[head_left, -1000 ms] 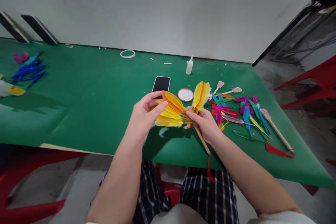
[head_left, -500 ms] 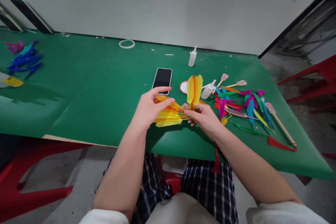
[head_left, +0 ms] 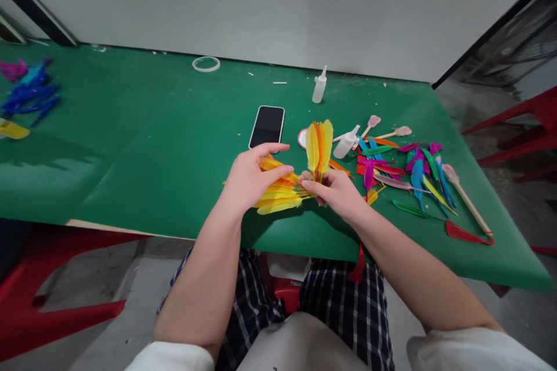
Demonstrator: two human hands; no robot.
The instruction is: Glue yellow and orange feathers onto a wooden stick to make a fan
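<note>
A fan of yellow and orange feathers [head_left: 319,148] is held over the table's front part, some feathers upright and others spread to the left. My right hand [head_left: 338,192] is closed around its base, where the quills meet a small pinkish piece. Below the right wrist dangles a red tassel [head_left: 358,264]. At the left side of the fan is my left hand [head_left: 256,177], thumb and forefinger apart over the yellow feathers; its other fingers are partly hidden.
A phone [head_left: 267,126] lies behind my left hand. Two white squeeze bottles [head_left: 319,87] are beyond the fan. Coloured loose feathers [head_left: 383,171] and sticks with pinkish heads [head_left: 467,200] lie to the right. A clear ring [head_left: 206,64] lies near the wall.
The view has shifted slightly, so the table items appear a little higher. My left thumb and forefinger stand a little farther apart; the right hand keeps its hold on the fan.
</note>
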